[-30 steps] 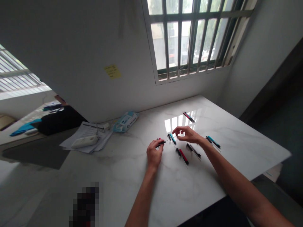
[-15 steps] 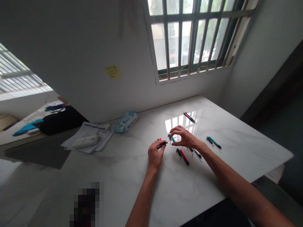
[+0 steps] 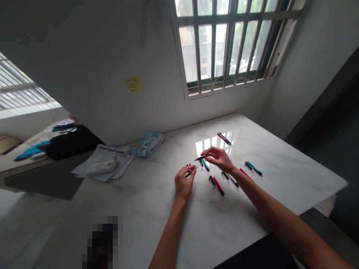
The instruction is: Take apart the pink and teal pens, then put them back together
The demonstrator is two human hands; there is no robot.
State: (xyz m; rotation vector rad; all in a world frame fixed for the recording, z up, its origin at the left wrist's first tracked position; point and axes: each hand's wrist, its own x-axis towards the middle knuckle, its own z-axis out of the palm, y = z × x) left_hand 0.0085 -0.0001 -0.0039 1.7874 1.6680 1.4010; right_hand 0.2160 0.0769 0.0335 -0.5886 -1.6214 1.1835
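My left hand (image 3: 184, 183) is closed around a dark pen piece (image 3: 188, 174), and a thin pale refill (image 3: 199, 164) sticks out from its fingertips toward the right. Just above that refill, my right hand (image 3: 220, 158) pinches a black pen barrel piece (image 3: 199, 158) that points left. Beneath the right hand lie teal pen parts (image 3: 206, 165). A red pen barrel (image 3: 218, 185) with a black piece and a refill rests nearer me. Black pen parts (image 3: 230, 179) lie beside the right wrist, and a red piece (image 3: 246, 174) is partly hidden by the forearm.
Teal and black pen parts (image 3: 254, 168) lie at the right, with a few pens (image 3: 224, 138) farther back. A blue wipes pack (image 3: 150, 144), papers (image 3: 105, 164) and a white device (image 3: 101, 168) occupy the left. The table (image 3: 308, 179) meets the wall under a barred window.
My right hand has gone from spread fingers near the refill to pinching a black barrel piece. More of the refill shows at my left hand, which has barely moved.
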